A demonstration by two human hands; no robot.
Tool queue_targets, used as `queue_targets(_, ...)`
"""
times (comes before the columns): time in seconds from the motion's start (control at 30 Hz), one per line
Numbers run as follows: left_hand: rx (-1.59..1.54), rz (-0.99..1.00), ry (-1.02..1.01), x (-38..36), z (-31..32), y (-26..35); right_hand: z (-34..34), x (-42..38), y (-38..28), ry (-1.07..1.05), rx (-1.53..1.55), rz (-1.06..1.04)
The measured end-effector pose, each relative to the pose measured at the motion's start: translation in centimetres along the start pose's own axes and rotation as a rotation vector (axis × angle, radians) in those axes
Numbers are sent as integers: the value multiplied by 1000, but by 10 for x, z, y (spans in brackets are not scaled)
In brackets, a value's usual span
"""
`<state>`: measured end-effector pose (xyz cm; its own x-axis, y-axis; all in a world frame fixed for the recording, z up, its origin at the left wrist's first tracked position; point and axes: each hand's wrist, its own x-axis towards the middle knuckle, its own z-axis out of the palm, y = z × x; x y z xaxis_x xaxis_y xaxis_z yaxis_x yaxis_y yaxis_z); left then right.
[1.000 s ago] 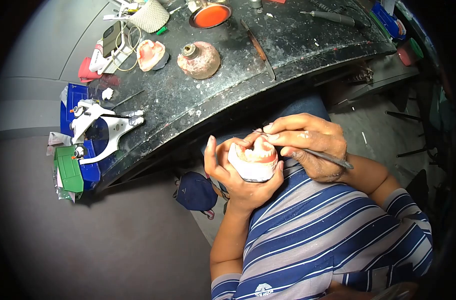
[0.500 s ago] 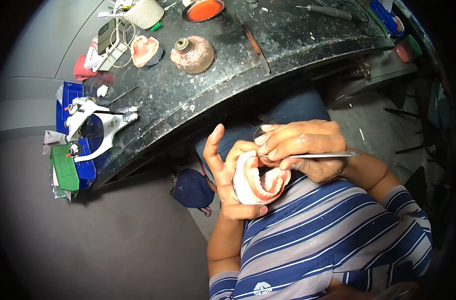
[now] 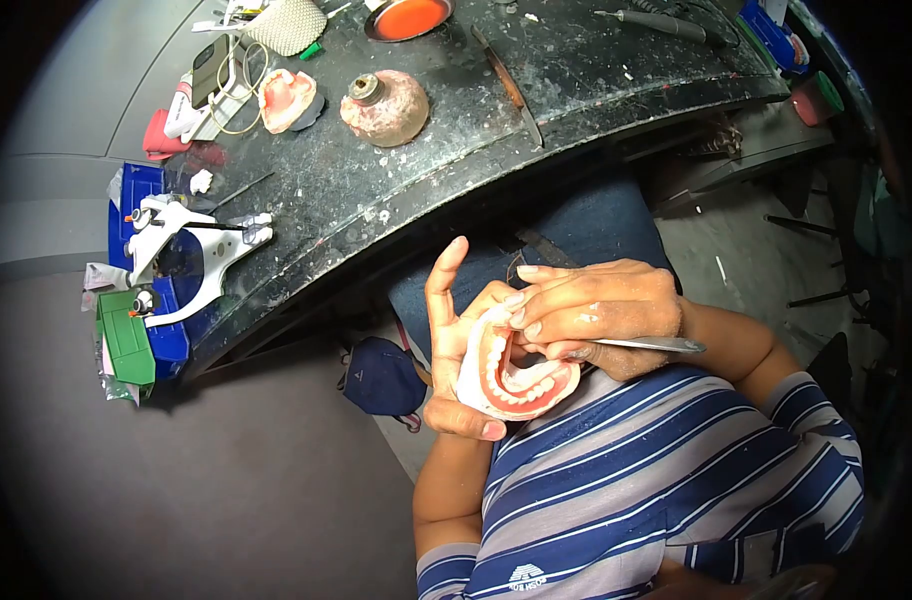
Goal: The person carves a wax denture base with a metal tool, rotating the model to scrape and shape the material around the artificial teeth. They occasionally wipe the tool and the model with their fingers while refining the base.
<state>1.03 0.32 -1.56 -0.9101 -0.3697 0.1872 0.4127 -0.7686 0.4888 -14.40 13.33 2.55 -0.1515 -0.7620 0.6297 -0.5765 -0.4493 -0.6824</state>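
Two hands are held together over the lap point(image 3: 601, 225). The dental model point(image 3: 504, 385) is clasped by the left hand point(image 3: 450, 355), its white base point(image 3: 473, 375) against the palm and its tooth row point(image 3: 495, 358) facing up, while a slim metal tool point(image 3: 651, 343) is pinched in the right hand point(image 3: 611, 310). The tool's shaft is pointed away from the model, along the thumb side of the right hand; its working tip is hidden by the fingers, so contact with the model cannot be told. The right fingertips are placed at the model's upper end, just beside the left fingers. If the tool were pushed too hard and slipped, a left finger could be nicked, or a tooth could be chipped or loosened. The model is backed only by the left palm and thumb; were that clasp slackened, or pressed off-centre, the model could be tipped out. Beyond the grip, well apart, a knife point(image 3: 506, 85) is seen on the bench point(image 3: 446, 165).
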Motion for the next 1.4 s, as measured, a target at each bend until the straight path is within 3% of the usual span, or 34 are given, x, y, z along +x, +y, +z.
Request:
queue_targets(0.37, 86, -14, 86, -1, 2, 0, 2, -4, 2, -2, 6, 21)
queue_targets(0.67, -94, -55, -120, 1, -7, 1, 2, -4, 3, 15, 47, 48)
queue_targets(0.77, -58, -82, 30, -1, 7, 4, 3, -4, 4, 38, 80, 72)
queue_targets(0.83, 286, 48, 249, -4, 19, 2, 0, -3, 2, 85, 91, 102)
queue_targets(0.97, 924, 312, 232, -3, 9, -14, -3, -1, 0, 156, 46, 107)
queue_targets(1.1, 920, 321, 264, -1, 5, -20, 0, -3, -3, 149, -5, 82)
queue_targets(1.2, 1012, 501, 175, 4, -6, -26, 0, -5, -4, 66, -66, 20)
queue_targets(1.4, 1128, 598, 146, 6, -9, -30, 3, -6, -3, 79, -124, -18)
